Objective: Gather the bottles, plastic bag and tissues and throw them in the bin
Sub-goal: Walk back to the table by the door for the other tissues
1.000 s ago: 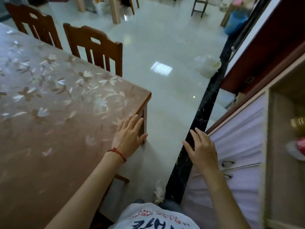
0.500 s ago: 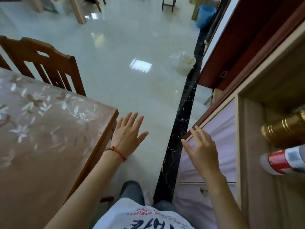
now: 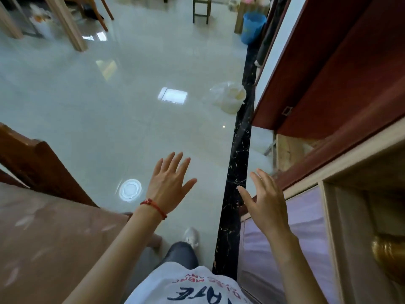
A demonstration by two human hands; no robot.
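My left hand (image 3: 168, 183) is held out over the pale tiled floor, fingers spread and empty, a red string around its wrist. My right hand (image 3: 266, 199) hovers beside it above the black floor strip, also spread with nothing in it. Ahead on the floor by the wall lies a crumpled clear plastic bag (image 3: 229, 96) around a pale round container. A blue bin (image 3: 253, 27) stands far off at the top right next to a wooden post. No tissues show in this view.
The brown table (image 3: 50, 242) with a flower pattern fills the lower left, a wooden chair back (image 3: 37, 163) behind it. A cabinet (image 3: 306, 227) with lilac fronts lines the right, a gold object (image 3: 388, 255) on its shelf. A stool (image 3: 201, 9) stands far ahead.
The view has moved forward past the table corner. My left hand left the table edge and both hands now hover over the floor. The plastic bag and blue bin look closer.
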